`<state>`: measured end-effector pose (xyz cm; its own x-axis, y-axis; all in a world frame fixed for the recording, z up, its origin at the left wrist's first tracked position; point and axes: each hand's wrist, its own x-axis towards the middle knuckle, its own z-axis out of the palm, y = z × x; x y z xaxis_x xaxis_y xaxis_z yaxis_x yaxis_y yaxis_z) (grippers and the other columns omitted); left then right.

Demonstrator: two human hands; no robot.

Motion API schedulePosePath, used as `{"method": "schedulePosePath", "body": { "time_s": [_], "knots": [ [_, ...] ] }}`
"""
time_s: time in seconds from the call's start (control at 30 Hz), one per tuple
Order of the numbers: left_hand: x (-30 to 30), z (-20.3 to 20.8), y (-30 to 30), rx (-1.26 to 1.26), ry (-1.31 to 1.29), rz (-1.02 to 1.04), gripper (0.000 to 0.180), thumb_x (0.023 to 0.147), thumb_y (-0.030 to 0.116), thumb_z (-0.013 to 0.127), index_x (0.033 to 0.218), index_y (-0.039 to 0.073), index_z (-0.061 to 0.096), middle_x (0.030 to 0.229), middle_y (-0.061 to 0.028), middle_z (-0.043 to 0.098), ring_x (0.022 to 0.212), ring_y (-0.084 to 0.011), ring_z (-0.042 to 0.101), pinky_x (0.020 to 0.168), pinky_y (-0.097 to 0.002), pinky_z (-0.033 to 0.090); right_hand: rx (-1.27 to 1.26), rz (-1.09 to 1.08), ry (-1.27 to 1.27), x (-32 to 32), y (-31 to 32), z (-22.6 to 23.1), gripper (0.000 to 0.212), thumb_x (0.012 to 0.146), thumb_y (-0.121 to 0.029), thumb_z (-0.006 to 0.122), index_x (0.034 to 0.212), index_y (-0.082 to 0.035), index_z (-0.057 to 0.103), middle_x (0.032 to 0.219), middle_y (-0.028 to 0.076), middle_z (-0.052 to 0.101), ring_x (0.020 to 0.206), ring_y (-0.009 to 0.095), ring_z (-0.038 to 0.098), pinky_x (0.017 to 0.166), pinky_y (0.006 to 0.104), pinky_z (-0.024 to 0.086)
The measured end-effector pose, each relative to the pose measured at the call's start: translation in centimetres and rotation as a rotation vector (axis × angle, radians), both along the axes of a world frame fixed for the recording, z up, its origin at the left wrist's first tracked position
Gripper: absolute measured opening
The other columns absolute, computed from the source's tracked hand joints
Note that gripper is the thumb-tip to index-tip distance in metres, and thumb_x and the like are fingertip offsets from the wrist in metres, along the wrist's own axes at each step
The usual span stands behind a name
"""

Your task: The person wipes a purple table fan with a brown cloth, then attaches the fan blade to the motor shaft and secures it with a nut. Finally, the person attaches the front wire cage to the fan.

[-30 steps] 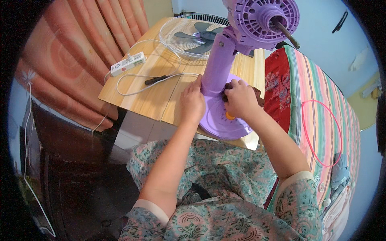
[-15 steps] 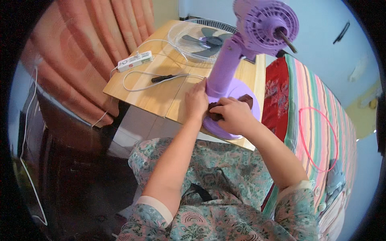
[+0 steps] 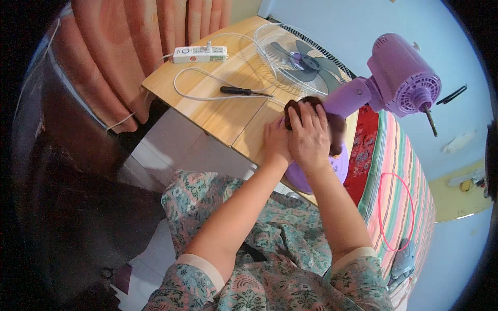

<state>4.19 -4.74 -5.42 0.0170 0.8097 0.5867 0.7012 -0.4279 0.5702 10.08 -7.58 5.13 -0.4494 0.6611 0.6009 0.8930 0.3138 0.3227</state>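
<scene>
A purple fan stand, its motor housing point(image 3: 397, 78) bare with a metal shaft sticking out, leans toward the right over the table. My left hand point(image 3: 276, 142) is against the lower stand, its fingers partly hidden behind my right hand. My right hand point(image 3: 309, 136) presses a dark brown cloth point(image 3: 337, 133) around the lower part of the purple column point(image 3: 348, 97), fingers over the cloth. Below the hands shows the round purple base point(image 3: 333, 170) at the table's near edge. The bottom of the column is hidden by cloth and hands.
On the wooden table point(image 3: 228, 116) lie a wire fan guard point(image 3: 267, 39) with dark blades point(image 3: 306, 65), a black screwdriver point(image 3: 236, 90), a white cable and a white power strip point(image 3: 199, 54). A striped bedcover point(image 3: 397, 181) with a pink loop point(image 3: 381, 223) is at right.
The fan stand has tilted to the right and its motor housing has swung lower. My right hand and the cloth have moved up from the base onto the column.
</scene>
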Motion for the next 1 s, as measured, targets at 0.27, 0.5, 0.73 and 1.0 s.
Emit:
{"method": "schedulePosePath", "body": {
  "time_s": [0.27, 0.5, 0.73, 1.0],
  "knots": [
    [-0.2, 0.6, -0.4, -0.207, 0.011, -0.071, 0.039, 0.083, 0.029, 0.059, 0.116, 0.008, 0.057, 0.113, -0.0149, 0.060, 0.112, -0.0304, 0.051, 0.099, -0.0502, 0.033, -0.206, -0.156, 0.235, -1.4, -0.6, -2.1, 0.036, 0.081, -0.015, 0.060, 0.117, -0.011, 0.060, 0.118, 0.014, 0.060, 0.108, 0.033, 0.059, 0.093, 0.0424, 0.048],
    [-3.5, -1.6, -0.1, -0.354, -1.049, -0.554, 0.052, 0.092, 0.021, 0.051, 0.138, 0.001, 0.040, 0.122, -0.0160, 0.057, 0.122, -0.0316, 0.048, 0.110, -0.0476, 0.026, -0.642, -0.006, 1.177, -0.6, -0.4, -1.8, 0.032, 0.096, -0.023, 0.052, 0.123, -0.007, 0.055, 0.115, 0.011, 0.061, 0.105, 0.029, 0.059, 0.088, 0.0347, 0.047],
    [-6.8, 4.2, -4.4, -0.390, -1.089, -0.631, 0.065, 0.091, 0.026, 0.063, 0.144, 0.003, 0.034, 0.139, -0.0125, 0.044, 0.128, -0.0186, 0.042, 0.108, -0.0323, 0.031, -0.908, 0.196, 1.887, -1.8, -4.1, -2.0, 0.044, 0.098, -0.028, 0.053, 0.132, -0.001, 0.045, 0.123, 0.008, 0.054, 0.110, 0.018, 0.052, 0.096, 0.0315, 0.041],
    [-7.1, 3.7, -2.1, -0.382, -1.192, -0.464, 0.049, 0.085, 0.014, 0.062, 0.131, 0.002, 0.050, 0.119, -0.0120, 0.061, 0.109, -0.0193, 0.059, 0.096, -0.0311, 0.044, -0.050, 0.064, 1.318, 4.7, 0.3, -0.4, 0.058, 0.090, -0.021, 0.065, 0.135, -0.001, 0.036, 0.137, 0.015, 0.043, 0.124, 0.022, 0.044, 0.103, 0.0352, 0.035]
  ]
}}
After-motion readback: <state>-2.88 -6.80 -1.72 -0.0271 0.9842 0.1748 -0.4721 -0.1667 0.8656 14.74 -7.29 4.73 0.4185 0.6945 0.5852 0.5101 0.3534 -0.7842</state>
